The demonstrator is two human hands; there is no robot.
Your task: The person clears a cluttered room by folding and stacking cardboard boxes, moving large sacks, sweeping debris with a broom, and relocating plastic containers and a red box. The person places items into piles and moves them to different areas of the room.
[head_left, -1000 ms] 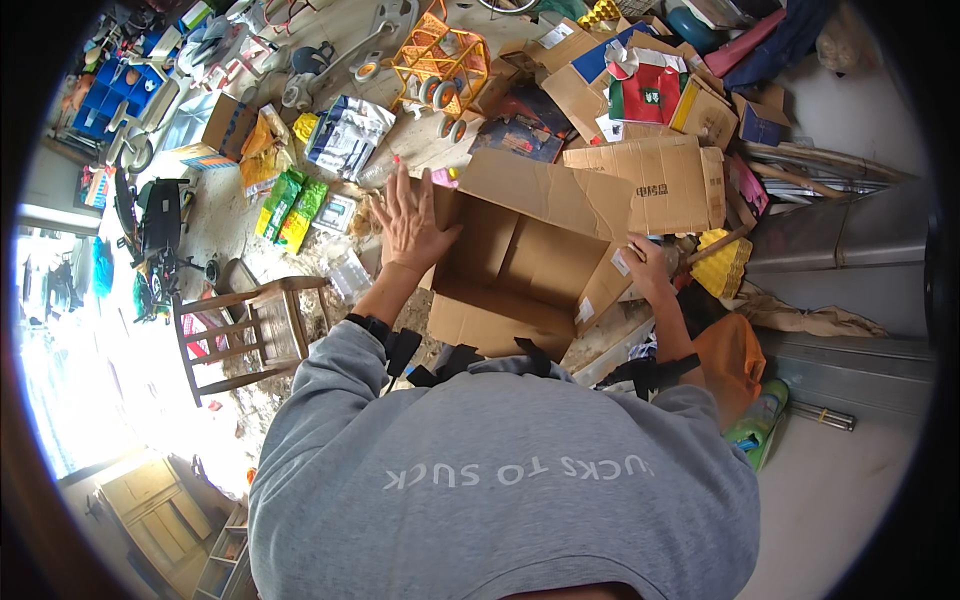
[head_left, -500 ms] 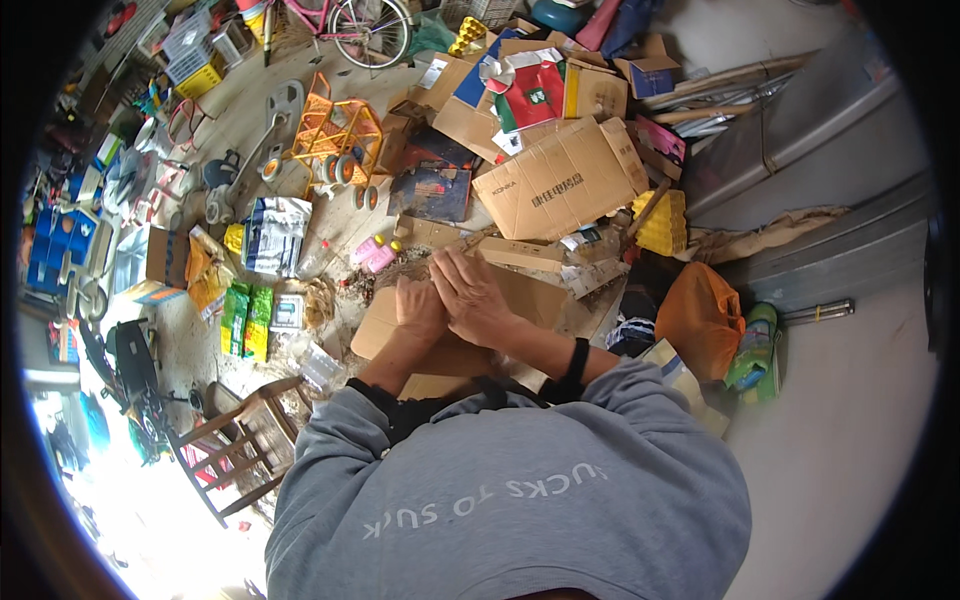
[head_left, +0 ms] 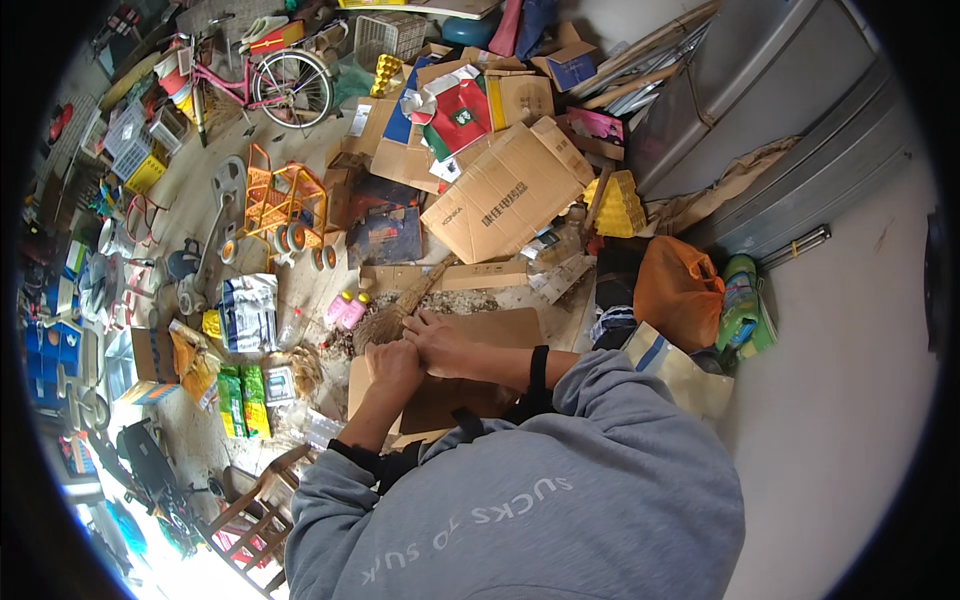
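Observation:
A brown cardboard box (head_left: 470, 402), partly flattened, lies in front of my body with a wide panel spread to the right. My left hand (head_left: 394, 366) is closed in a fist on its far edge. Right beside it, my right hand (head_left: 437, 344) curls its fingers over the same cardboard, nearly touching the left. Just beyond both hands is a straw broom (head_left: 385, 322), its bristles among dirt and scraps on the floor. My sleeves and chest hide the near side of the box.
Ahead lies a heap of flattened cardboard (head_left: 510, 195). An orange cart (head_left: 285, 200) and pink bottles (head_left: 346, 311) stand left of it. An orange bag (head_left: 678, 295) rests by the right wall. Near my left elbow is a wooden chair (head_left: 255, 525).
The view has shifted, so the surroundings sit lower and further left. Both hands have come down nearer my body with the cardboard, and more of its right panel shows.

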